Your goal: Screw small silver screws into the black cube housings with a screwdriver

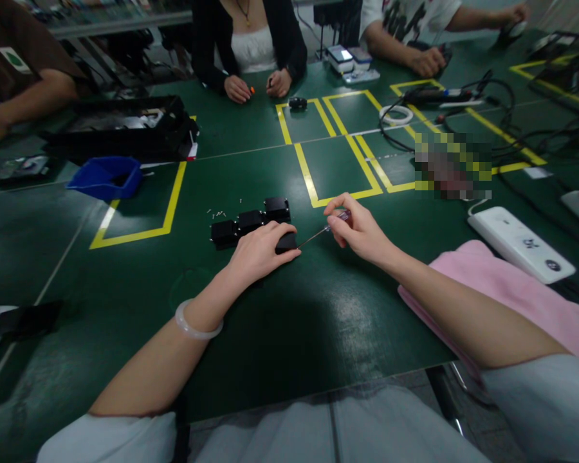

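My left hand (263, 247) is closed around a small black box-shaped part (286, 242), holding it down on the green table. Between the fingers of my right hand (357, 228) is a screwdriver (318, 236) with a thin metal shaft. Its tip meets the right end of the black part near my left thumb. Just beyond my left hand stand more black boxes (249, 221) in a slanting row, with small bright screws at their sides. Several loose screws (218, 213) lie behind them. My left palm hides most of the held part.
A blue bin (107, 178) and a black tray (125, 128) are at the left. At the right lie a pink cloth (502, 283), a white power strip (521, 244) and tangled cables (506, 116). Yellow tape (174, 202) marks the table (289, 341). Other people sit across it.
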Action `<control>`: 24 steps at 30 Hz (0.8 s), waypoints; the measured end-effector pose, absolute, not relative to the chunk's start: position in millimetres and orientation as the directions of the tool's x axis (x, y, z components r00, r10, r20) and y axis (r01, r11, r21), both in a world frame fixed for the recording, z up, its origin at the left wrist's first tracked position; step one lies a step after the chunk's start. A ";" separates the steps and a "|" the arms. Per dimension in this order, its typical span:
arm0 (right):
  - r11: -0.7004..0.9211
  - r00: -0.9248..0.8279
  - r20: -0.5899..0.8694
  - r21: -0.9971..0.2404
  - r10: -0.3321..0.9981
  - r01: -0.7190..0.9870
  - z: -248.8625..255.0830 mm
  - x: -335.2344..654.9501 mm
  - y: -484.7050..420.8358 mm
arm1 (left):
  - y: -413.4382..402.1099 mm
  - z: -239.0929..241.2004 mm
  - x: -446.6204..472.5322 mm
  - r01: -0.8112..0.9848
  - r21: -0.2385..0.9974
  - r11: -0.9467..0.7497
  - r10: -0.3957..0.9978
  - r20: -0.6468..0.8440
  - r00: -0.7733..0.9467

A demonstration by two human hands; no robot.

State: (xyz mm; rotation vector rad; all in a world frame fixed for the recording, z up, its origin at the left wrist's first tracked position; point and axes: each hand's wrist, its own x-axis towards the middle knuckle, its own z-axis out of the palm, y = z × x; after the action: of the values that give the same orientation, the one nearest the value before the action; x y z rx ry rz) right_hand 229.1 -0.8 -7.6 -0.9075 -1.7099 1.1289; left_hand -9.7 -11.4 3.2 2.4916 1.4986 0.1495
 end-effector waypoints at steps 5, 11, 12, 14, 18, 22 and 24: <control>0.307 -0.363 0.253 -0.947 0.897 0.099 -6.6 229.1 0.7 | -11.2 2.5 -9.8 0.859 0.243 -0.450 0.882 -0.025 0.470; 0.315 -0.344 0.265 -0.944 0.901 0.100 -9.1 229.2 0.4 | -10.6 1.8 -10.0 0.856 0.248 -0.453 0.880 -0.028 0.474; 0.321 -0.342 0.272 -0.942 0.900 0.097 -10.2 229.1 0.4 | -10.6 1.9 -10.0 0.855 0.249 -0.454 0.880 -0.027 0.475; 0.330 -0.338 0.282 -0.939 0.898 0.095 -12.1 229.1 0.6 | -10.7 2.2 -10.0 0.855 0.249 -0.455 0.879 -0.026 0.476; 0.335 -0.329 0.282 -0.935 0.901 0.117 -11.6 228.9 0.5 | -11.0 2.7 -10.1 0.858 0.245 -0.452 0.881 -0.026 0.472; 0.350 -0.327 0.291 -0.926 0.899 0.140 -8.4 228.6 -0.7 | -11.0 2.2 -9.8 0.857 0.246 -0.453 0.881 -0.027 0.473; 0.353 -0.331 0.294 -0.926 0.897 0.133 -8.3 228.7 -1.1 | -10.9 1.9 -9.7 0.856 0.247 -0.455 0.880 -0.025 0.475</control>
State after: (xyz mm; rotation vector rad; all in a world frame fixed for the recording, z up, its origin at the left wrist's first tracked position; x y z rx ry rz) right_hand 228.7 -1.1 -8.3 -0.9220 -1.7183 1.0684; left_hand -9.7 -10.9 1.9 2.4974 1.4950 0.1555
